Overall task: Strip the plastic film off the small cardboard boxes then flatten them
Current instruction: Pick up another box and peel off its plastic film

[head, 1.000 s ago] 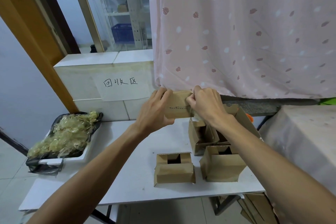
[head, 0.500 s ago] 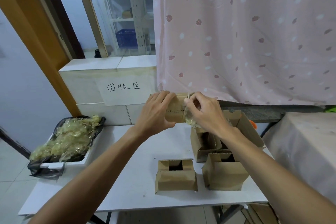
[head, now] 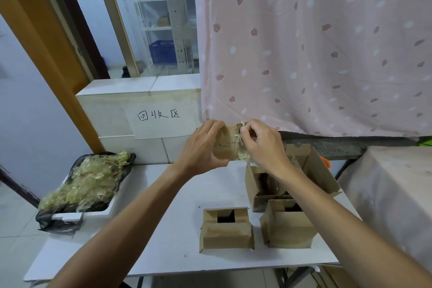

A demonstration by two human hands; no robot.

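1. the right hand has its fingertips pinched on a thin, crinkled strip of clear plastic film at the right end of a small cardboard box, the film bunched and glossy where it comes away from the card.
2. the left hand is clamped around the left end of the same box, fingers curled over its top edge and thumb underneath; the box is held in the air above the far side of the table, in front of the curtain hem.
3. the held box is matte brown card, rectangular, with a row of small dark print on the face turned to the camera.
4. below, three more brown boxes stand on the smooth white tabletop: an open front box with a square dark hole in its top, a right front box just beside it, and a taller open box behind, its flaps up.
5. the tabletop to the left of the boxes is bare as far as a white tray lined with a black bag and heaped with yellowish crumpled film scraps.
6. a pink patterned curtain hangs close behind the hands; a handwritten paper sign sits on the white tiled ledge to the left.
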